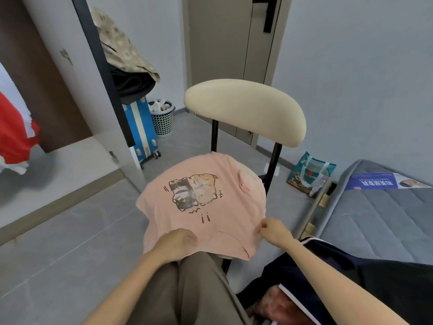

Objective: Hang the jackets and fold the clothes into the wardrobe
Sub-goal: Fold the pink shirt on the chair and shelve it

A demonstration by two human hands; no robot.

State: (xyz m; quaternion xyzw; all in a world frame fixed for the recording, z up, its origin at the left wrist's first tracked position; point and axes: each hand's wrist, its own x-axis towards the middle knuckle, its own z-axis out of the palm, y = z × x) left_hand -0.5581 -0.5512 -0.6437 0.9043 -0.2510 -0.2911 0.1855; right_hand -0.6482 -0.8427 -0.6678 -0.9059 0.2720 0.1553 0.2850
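A pink T-shirt (210, 207) with a cartoon animal print lies spread over the seat of a chair (246, 109) with a cream backrest, straight ahead of me. My left hand (178, 242) rests on the shirt's near edge with its fingers curled into the cloth. My right hand (273, 231) pinches the shirt's near right corner. A dark navy garment (351, 266) with white trim lies at my right, beside the bed. The open wardrobe (46, 102) stands at the left, with a red and white garment (14, 134) hanging inside.
A grey mattress (386, 214) fills the right side. A blue suitcase (143, 127) and a mesh bin (162, 118) stand by the wardrobe's dark frame, with clothes (121, 55) piled above. A printed bag (309, 174) leans against the wall behind the chair. A door (222, 43) is behind.
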